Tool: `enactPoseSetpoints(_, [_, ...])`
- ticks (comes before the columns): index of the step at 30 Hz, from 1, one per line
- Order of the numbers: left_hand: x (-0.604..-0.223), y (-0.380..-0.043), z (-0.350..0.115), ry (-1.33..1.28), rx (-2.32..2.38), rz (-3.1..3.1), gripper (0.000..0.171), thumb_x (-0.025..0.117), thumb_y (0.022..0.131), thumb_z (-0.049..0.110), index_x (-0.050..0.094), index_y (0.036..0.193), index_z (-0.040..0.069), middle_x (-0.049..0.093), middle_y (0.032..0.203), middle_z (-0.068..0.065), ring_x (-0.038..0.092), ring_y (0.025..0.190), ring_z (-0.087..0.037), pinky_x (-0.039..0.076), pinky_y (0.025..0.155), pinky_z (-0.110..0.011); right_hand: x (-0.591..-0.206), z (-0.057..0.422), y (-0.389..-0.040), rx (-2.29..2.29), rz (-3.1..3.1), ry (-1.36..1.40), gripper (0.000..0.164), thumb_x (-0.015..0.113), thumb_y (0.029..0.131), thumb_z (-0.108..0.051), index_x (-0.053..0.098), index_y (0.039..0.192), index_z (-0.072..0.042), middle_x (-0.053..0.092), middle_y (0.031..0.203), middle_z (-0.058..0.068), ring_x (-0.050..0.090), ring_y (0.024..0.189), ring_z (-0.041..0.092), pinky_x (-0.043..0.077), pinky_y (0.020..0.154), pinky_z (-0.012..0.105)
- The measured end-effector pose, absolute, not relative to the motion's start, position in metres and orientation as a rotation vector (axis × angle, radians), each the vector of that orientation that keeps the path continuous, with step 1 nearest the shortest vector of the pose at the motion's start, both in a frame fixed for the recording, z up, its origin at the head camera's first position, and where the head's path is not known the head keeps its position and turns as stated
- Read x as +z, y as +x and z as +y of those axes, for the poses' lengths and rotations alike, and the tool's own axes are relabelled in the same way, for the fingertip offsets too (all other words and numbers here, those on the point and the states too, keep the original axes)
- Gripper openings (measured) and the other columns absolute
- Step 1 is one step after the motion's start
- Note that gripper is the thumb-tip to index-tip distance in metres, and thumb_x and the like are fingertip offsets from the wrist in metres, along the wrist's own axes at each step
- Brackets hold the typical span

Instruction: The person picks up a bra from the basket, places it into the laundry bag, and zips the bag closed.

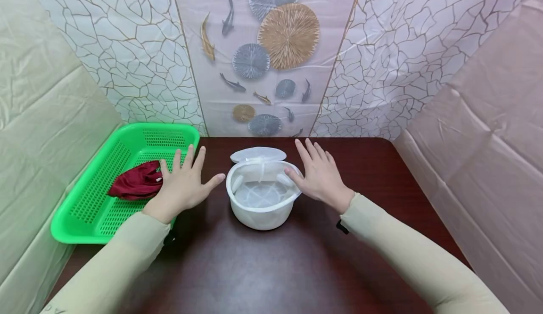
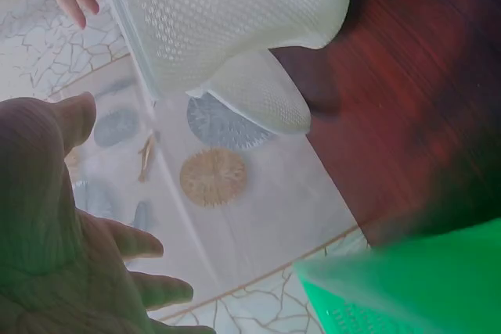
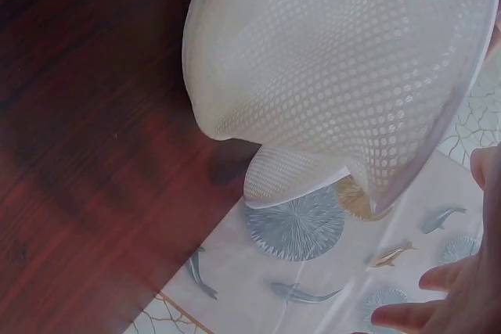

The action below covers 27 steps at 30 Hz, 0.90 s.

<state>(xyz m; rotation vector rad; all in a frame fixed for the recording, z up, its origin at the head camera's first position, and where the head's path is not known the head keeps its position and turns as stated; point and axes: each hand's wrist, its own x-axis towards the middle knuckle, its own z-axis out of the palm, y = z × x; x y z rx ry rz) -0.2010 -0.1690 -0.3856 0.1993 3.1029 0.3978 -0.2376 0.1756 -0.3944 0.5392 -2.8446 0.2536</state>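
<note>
A white mesh bag [image 1: 260, 216] stands open at the frame's centre, between left hand [image 1: 182, 184] and right hand [image 1: 321, 176], their fingers apart.

No readable text, only illegible, cut-off lettering [image 1: 53, 310] on the left sleeve [image 1: 116, 252].

The left hand [image 1: 182, 189] spreads its fingers [image 1: 188, 158] left of the white mesh basket [image 1: 261, 216], thumb toward it; the right hand [image 1: 321, 175] spreads on the basket's right, its thumb overlapping the rim in head view. Both forearms [image 1: 407, 245] reach from the basket's near side.
</note>
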Motion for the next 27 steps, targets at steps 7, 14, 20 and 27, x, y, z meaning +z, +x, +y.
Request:
enactPoseSetpoints(7, [-0.378,-0.199,-0.185,0.204,0.401,3.105,0.104,0.031,0.082,0.083,0.002,0.156,0.017,0.001,0.159,-0.022,-0.003,0.140,-0.052,-0.010,0.099,-0.073,-0.395,0.175,-0.233,0.532,-2.920,0.502,0.089,0.037,0.088,-0.074,0.020,0.155,-0.018,0.027,0.155,0.013,0.028,0.140,0.035,0.028,0.106,0.055])
enactPoseSetpoints(14, [-0.367,-0.199,-0.206,0.241,0.362,3.087,0.104,0.038,0.082,0.080,0.001,0.156,0.018,0.003,0.158,-0.023,-0.001,0.139,-0.054,-0.007,0.099,-0.074,-0.393,0.178,-0.229,0.873,-2.970,0.396,0.088,0.046,0.087,-0.072,0.025,0.153,-0.017,0.036,0.150,0.011,0.036,0.135,0.031,0.032,0.105,0.050])
enactPoseSetpoints(20, [-0.363,-0.200,-0.224,0.255,0.316,3.086,0.104,0.040,0.082,0.080,0.002,0.156,0.017,0.004,0.158,-0.024,0.001,0.137,-0.057,-0.005,0.099,-0.075,-0.395,0.180,-0.228,1.030,-2.994,0.269,0.081,0.052,0.087,-0.067,0.037,0.144,-0.013,0.053,0.125,0.013,0.054,0.111,0.027,0.045,0.089,0.044])
enactPoseSetpoints(27, [-0.364,-0.205,-0.241,0.229,0.306,3.068,0.105,0.042,0.083,0.079,0.005,0.156,0.014,0.006,0.157,-0.027,0.004,0.136,-0.058,-0.005,0.098,-0.075,-0.398,0.180,-0.228,1.129,-3.006,0.174,0.064,0.056,0.089,-0.059,0.050,0.125,-0.007,0.058,0.100,0.010,0.056,0.085,0.024,0.045,0.076,0.037])
